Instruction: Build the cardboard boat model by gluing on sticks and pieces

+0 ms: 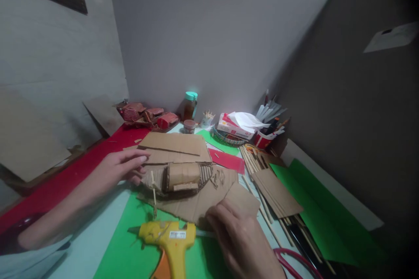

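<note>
My left hand is at the left end of a small cardboard boat, its bent fingers closed about the tip. The boat has ribbed ends and a boxy cabin with a strip along its side. A thin stick stands near its left end. Under the boat lies a cardboard sheet. My right hand is low at the right, fingers pinched together beside a square cardboard piece; what they hold is hidden. Between my hands lies a yellow glue gun with an orange trigger, nozzle leftward.
Cardboard pieces and wooden sticks lie at the right, near red-handled scissors. Behind stand a teal-lidded bottle, a toothpick cup, a tissue box and a pen holder. Red cardboard models sit back left.
</note>
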`<state>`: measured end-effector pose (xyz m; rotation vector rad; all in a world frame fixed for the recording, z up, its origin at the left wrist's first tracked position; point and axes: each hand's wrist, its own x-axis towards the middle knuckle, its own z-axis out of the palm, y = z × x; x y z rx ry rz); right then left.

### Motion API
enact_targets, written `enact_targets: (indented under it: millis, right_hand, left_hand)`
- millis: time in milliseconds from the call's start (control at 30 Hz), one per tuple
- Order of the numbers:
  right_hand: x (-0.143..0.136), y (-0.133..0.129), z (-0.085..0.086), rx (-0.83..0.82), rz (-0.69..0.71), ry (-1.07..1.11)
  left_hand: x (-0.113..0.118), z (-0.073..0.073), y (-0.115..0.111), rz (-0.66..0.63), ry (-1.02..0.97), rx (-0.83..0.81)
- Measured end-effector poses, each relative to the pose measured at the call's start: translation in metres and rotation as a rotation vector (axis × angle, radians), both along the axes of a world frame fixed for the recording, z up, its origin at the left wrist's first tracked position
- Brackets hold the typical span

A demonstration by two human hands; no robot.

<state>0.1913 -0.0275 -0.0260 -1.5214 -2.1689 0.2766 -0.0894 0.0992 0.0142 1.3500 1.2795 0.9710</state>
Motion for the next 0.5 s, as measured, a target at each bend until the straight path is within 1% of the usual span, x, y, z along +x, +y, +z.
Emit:
enact_targets:
  millis: [233,400,500]
  right_hand:
    - [0.000,-0.001,-0.002,0.032,0.013,-0.029]
    - [0.003,-0.004,-0.004,0.064,0.006,-0.063]
    - [0.002,-0.005,-0.003,0.092,0.015,-0.083]
  left_hand:
    - [-0.007,-0.003,0.003,-0.130,0.118,0.005]
    - [-0.015,-0.005,0.003,-0.158,0.148,-0.013]
    - [-0.016,-0.010,0.002,-0.193,0.145,-0.055]
